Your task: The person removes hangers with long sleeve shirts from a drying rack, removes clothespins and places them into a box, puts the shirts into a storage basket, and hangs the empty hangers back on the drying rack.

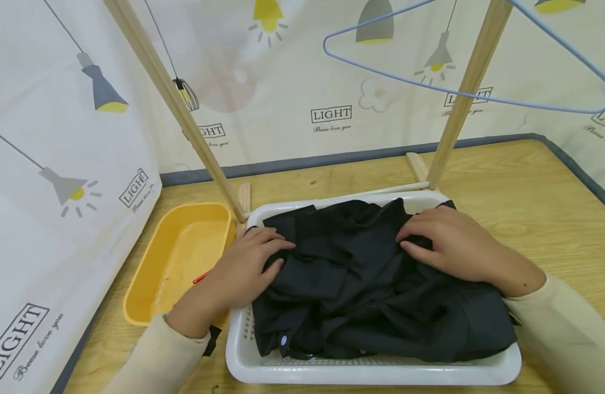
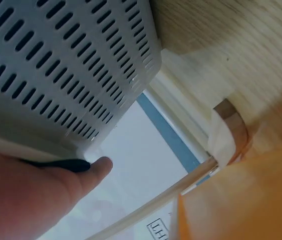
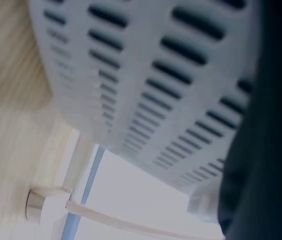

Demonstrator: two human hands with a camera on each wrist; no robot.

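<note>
A black garment (image 1: 342, 273) lies crumpled in a white plastic basket (image 1: 371, 375), with a small round whitish spot near its lower left edge. My left hand (image 1: 248, 268) rests on the garment's left side by the rim, its fingers fairly straight and pointing right. In the left wrist view, one finger (image 2: 98, 170) shows against dark cloth beside the slotted basket wall (image 2: 56, 65). On the upper right, my right hand (image 1: 450, 241) pinches a fold of the garment between bent fingers and thumb. Dark cloth (image 3: 265, 175) hangs over the wall in the right wrist view, where that hand is hidden.
Left of the basket stands a yellow tray (image 1: 176, 262) with a red item (image 1: 201, 276) partly behind my wrist. Two wooden posts (image 1: 472, 87) rise behind the basket, joined low down by a pale bar. A blue hanger (image 1: 420, 85) hangs above at right.
</note>
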